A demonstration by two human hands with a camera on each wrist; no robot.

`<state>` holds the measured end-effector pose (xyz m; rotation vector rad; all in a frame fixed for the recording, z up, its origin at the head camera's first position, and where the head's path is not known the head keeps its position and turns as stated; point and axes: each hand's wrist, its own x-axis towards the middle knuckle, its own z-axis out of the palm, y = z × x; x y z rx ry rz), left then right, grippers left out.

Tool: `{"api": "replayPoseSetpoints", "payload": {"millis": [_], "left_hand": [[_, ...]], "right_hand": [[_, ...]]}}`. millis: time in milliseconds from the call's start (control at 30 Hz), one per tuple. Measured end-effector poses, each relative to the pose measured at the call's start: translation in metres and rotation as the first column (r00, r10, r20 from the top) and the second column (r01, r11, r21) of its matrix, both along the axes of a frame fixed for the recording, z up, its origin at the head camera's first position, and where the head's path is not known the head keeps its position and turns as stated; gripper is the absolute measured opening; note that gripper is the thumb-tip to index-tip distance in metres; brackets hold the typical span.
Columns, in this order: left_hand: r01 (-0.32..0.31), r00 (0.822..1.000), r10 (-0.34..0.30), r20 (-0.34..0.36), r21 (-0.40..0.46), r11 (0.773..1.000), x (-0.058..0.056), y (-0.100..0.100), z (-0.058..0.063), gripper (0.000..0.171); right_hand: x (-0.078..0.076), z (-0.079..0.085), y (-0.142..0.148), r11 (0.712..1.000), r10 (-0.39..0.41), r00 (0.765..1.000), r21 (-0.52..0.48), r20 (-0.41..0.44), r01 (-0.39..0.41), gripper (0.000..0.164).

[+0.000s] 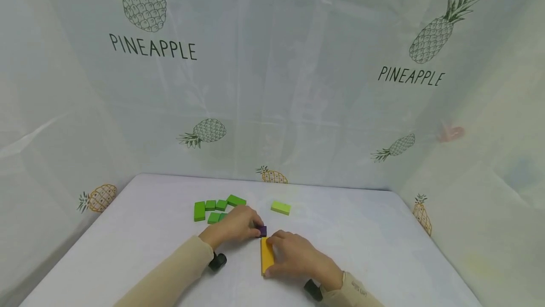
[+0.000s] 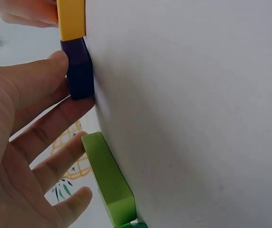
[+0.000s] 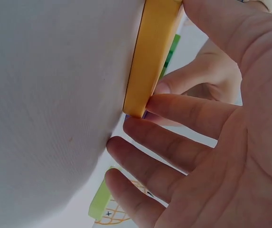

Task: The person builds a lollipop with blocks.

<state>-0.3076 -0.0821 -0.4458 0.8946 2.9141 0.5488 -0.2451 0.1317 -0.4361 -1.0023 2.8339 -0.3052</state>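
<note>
My left hand (image 1: 238, 224) pinches a small dark purple block (image 2: 81, 71) between thumb and fingers, its other fingers spread apart. Lengthwise on the table lies a long yellow block (image 1: 267, 257), which my right hand (image 1: 295, 256) holds with the thumb near one end and the fingertips at the other. In the left wrist view, the purple block touches the end of the yellow one. A green block (image 2: 108, 178) stands close to my left ring and little fingers in that view. Part of the purple block is hidden behind my left fingers in the head view.
Several green blocks (image 1: 199, 211) lie in a loose group on the table's left half, partly covered by my left hand. Beyond my hands sits a lime-green block (image 1: 281, 208). White curtains (image 1: 289, 84) with pineapple prints surround the white table (image 1: 383, 241).
</note>
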Motion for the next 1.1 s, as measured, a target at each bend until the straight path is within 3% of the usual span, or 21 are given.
{"api": "replayPoseSetpoints", "payload": {"millis": [200,400,767,1100], "left_hand": [[0.041,0.999,-0.041,-0.005,0.016,0.999,0.009,0.003,0.001,0.018],[0.050,0.998,-0.051,-0.028,-0.004,0.999,0.011,0.004,-0.001,0.019],[0.007,0.998,-0.008,0.064,0.023,1.000,0.013,0.003,0.000,0.022],[0.027,0.993,-0.035,0.113,0.071,0.997,0.021,0.000,0.007,0.025]], "right_hand": [[0.003,-0.003,-0.002,1.000,-0.023,0.999,0.007,0.026,0.023,0.081],[0.008,-0.002,-0.004,1.000,0.009,0.999,0.010,-0.032,-0.008,0.080],[0.016,0.001,-0.012,1.000,-0.020,1.000,0.001,-0.013,0.020,0.075],[0.024,0.004,-0.021,0.998,-0.052,0.998,0.047,0.042,0.050,0.070]]}}
